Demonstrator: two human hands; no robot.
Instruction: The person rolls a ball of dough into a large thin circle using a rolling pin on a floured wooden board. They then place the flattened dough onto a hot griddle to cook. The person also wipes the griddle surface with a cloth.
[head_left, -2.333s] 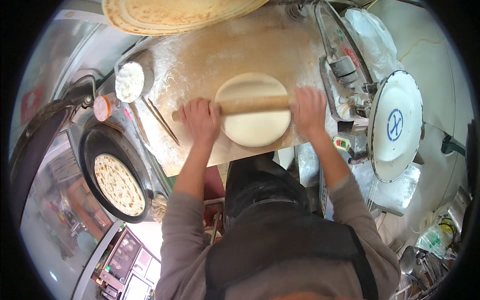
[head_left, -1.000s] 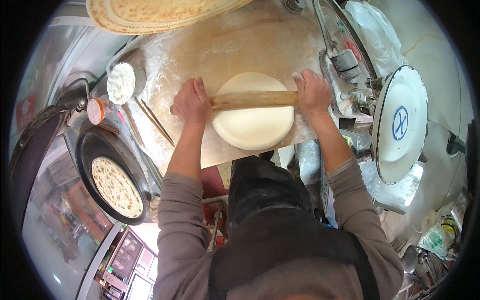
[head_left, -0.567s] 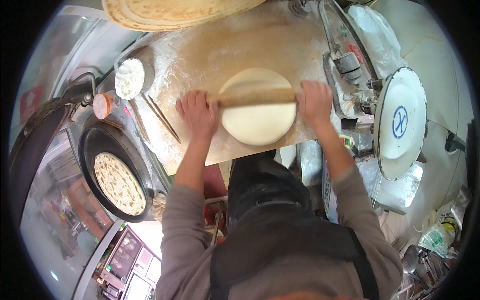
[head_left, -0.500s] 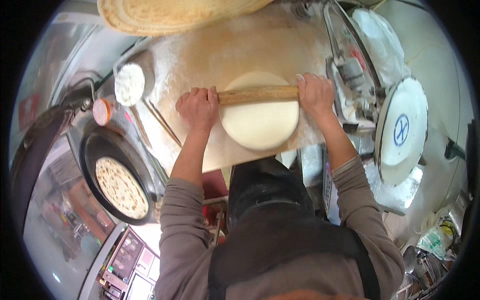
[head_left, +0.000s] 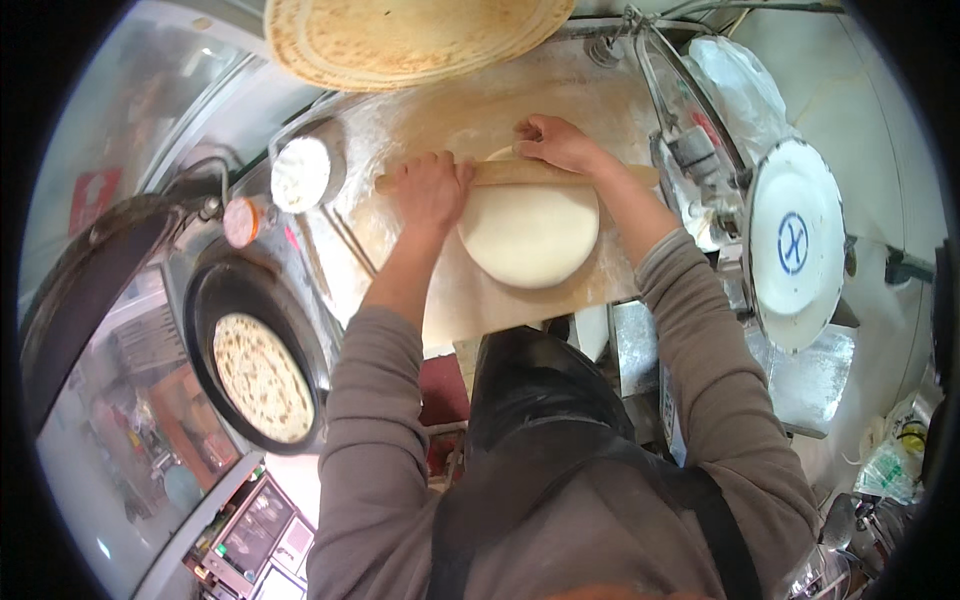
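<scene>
A round white sheet of dough [head_left: 530, 240] lies on the floury wooden board [head_left: 470, 315]. Across its far part rests a wooden rolling pin [head_left: 510, 173]. My left hand [head_left: 435, 190] is closed over the pin near its left end. Away from the pin's right end, my right hand [head_left: 560, 145] is at the far edge of the dough, its fingers curled in. Whether it pinches the dough's edge is hidden. The pin's right part passes under my right wrist and comes out beyond it.
A large baked flatbread [head_left: 420, 40] sits beyond the board. To the left are a tub of flour [head_left: 301, 174], thin sticks [head_left: 350, 240], an orange-rimmed jar [head_left: 241, 222] and a black pan [head_left: 205, 350] holding a browned flatbread [head_left: 262, 378]. A white enamel basin [head_left: 797, 245] stands to the right.
My right hand has left the pin's right end and moved inward to the dough's far edge. My left hand has stayed on the pin. The view has shifted slightly.
</scene>
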